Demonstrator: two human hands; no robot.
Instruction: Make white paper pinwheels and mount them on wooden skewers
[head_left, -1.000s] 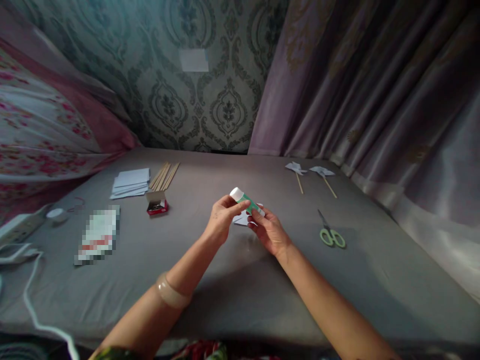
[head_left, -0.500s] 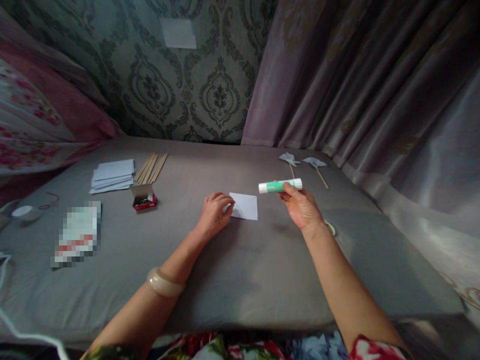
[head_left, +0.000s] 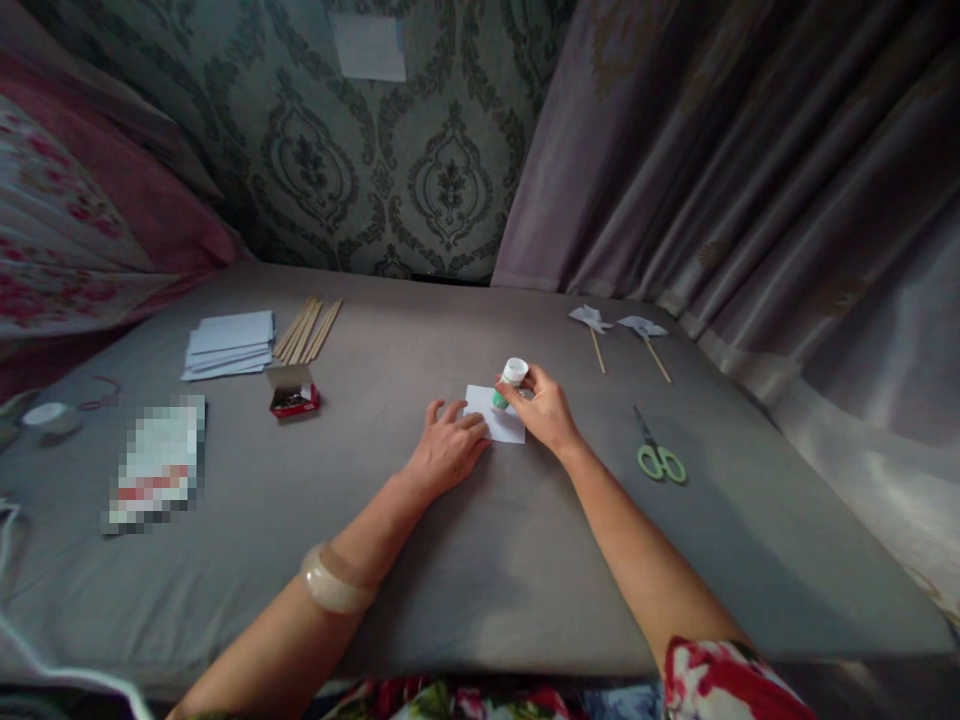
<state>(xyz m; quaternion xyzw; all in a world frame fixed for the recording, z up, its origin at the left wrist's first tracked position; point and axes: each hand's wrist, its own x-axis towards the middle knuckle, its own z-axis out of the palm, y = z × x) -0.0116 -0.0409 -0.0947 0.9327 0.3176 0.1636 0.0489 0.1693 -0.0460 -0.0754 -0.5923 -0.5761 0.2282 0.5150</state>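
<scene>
A small white sheet of paper [head_left: 509,430] lies flat on the grey cloth in front of me. My left hand [head_left: 450,445] rests on its left edge, fingers spread and pressing down. In my right hand [head_left: 546,408] is a white and green glue stick [head_left: 514,372], held upright and slightly tilted over the paper. Its lower end is at the sheet; whether it touches cannot be made out, since my fingers partly cover it.
Green-handled scissors [head_left: 660,462] lie to the right. Two paper pinwheels [head_left: 590,319] on sticks are at the back right. At the left are a paper stack [head_left: 229,345], several wooden sticks [head_left: 307,330], a small red box [head_left: 295,398] and a blurred packet [head_left: 159,460].
My right hand has moved left and turned the glue stick from level to upright over the paper. My left hand has flattened onto the sheet. The scissors are now uncovered.
</scene>
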